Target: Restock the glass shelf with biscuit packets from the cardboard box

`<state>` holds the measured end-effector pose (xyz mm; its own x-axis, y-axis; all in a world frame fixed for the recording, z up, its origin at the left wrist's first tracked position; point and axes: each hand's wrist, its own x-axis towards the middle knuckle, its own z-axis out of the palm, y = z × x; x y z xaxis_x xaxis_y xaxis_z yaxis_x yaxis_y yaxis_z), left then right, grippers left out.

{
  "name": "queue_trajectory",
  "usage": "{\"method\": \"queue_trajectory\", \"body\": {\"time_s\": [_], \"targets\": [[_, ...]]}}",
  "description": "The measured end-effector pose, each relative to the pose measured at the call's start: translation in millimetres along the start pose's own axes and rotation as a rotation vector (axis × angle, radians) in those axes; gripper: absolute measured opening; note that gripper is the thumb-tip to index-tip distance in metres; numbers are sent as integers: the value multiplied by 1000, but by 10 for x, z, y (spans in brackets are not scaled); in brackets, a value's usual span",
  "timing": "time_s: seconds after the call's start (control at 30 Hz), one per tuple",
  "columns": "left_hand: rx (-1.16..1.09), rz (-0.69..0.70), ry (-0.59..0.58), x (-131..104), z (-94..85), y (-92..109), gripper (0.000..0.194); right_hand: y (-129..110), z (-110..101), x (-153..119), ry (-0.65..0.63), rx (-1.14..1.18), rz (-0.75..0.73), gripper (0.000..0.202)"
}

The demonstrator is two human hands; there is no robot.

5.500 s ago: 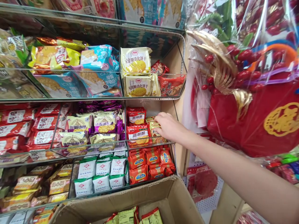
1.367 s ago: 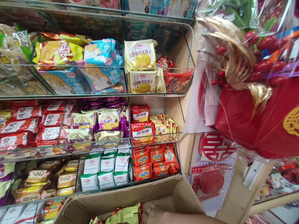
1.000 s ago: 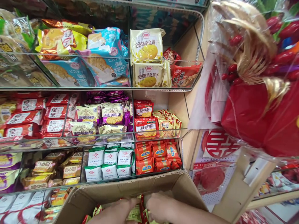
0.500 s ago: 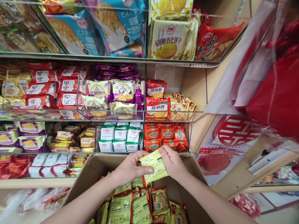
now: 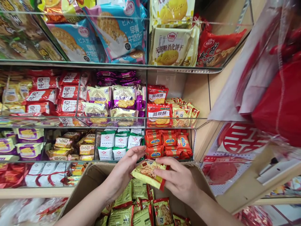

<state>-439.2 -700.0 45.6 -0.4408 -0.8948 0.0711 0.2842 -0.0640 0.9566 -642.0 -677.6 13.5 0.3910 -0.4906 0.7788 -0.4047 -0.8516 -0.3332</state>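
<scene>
A small yellow and red cookie packet (image 5: 147, 172) is in my right hand (image 5: 180, 179), gripped at its right end with the fingers over its top face. The face with the cookie picture is turned up and the packet tilts. My left hand (image 5: 124, 171) is at the packet's left edge, fingers stretched out and not wrapped round it; its thumb is hidden. Both hands are over an open cardboard box (image 5: 78, 193). Inside the box lie several more packets (image 5: 163, 212) of the same kind, some with their pale printed backs up.
Behind the box rise glass-fronted shelves with red walnut cookie packs (image 5: 159, 113), similar yellow packets (image 5: 181, 116), orange packs (image 5: 154, 138) and white and green packs (image 5: 121, 140). A wooden side panel (image 5: 199, 94) and hanging red goods (image 5: 279, 97) stand at the right.
The packet has been turned over from its printed back to its picture side. My left hand has loosened its pinch and straightened its fingers. The shelves sit slightly lower in view.
</scene>
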Motion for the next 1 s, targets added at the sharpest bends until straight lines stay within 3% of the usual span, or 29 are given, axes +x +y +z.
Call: {"method": "queue_trajectory", "body": {"time_s": [0.1,0.2,0.27,0.37,0.47,0.57,0.7,0.77,0.8,0.87,1.0], "targets": [[-10,-129,28,4,26,18,39,-43,9,-27,-53,-70,-132,44],[54,-71,18,17,26,5,54,-45,26,-41,-51,-60,-93,49],[124,43,78,26,18,-16,58,-21,54,-43,34,14,59,48],[198,169,104,17,21,-73,57,13,121,-20,131,356,411,44],[220,204,54,-26,57,-126,56,-22,140,51,5,614,653,47],[194,200,129,-59,81,-97,57,-133,-32,189,-47,337,576,35],[232,193,343,4,-10,10,54,-221,-573,546,337,-220,239,39],[279,171,356,70,-91,11,53,-170,-855,816,491,-473,143,35],[298,153,333,100,-129,-10,54,-121,-969,967,501,-597,131,33],[332,126,275,144,-182,-90,55,12,-1120,1274,407,-816,210,30],[401,136,260,165,-192,-287,56,333,-1173,1828,56,-1070,551,28]]}}
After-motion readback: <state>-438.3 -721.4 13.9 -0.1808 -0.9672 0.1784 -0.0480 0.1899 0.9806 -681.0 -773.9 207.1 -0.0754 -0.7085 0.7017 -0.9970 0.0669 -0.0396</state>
